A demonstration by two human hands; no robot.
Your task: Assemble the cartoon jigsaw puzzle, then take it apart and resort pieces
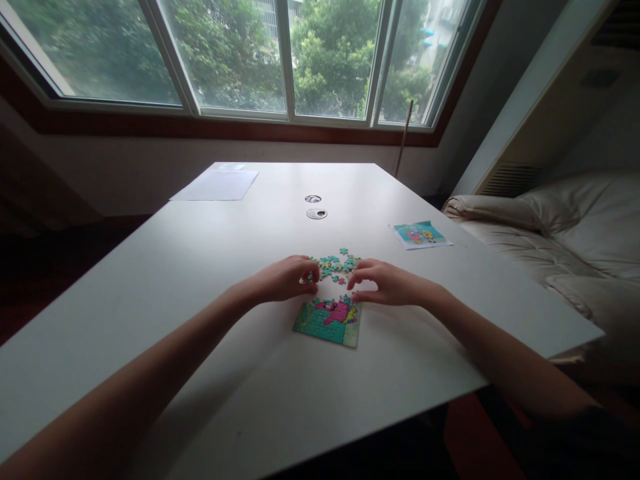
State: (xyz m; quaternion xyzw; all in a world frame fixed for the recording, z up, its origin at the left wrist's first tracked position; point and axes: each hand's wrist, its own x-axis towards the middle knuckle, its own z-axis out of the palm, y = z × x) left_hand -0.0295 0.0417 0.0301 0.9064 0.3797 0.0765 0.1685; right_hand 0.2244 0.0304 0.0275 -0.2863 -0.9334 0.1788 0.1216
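A partly joined jigsaw puzzle (323, 323) lies flat on the white table, showing a pink cartoon figure on green. Just beyond it is a loose heap of small puzzle pieces (330, 265), mostly green and yellow. My left hand (290, 277) is at the left side of the heap, fingers curved and thumb apart from them. On the opposite side, my right hand (379, 280) bends its fingers towards the pieces, with a gap above the thumb near the puzzle's upper right corner. No piece is visible held in either hand.
The white table (200, 260) reaches towards the window. A small reference picture (421, 235) lies to the right, a white sheet (220, 185) at the far left. Two round discs (317, 213) sit in the tabletop's middle. A pale leather sofa (575, 233) stands at right.
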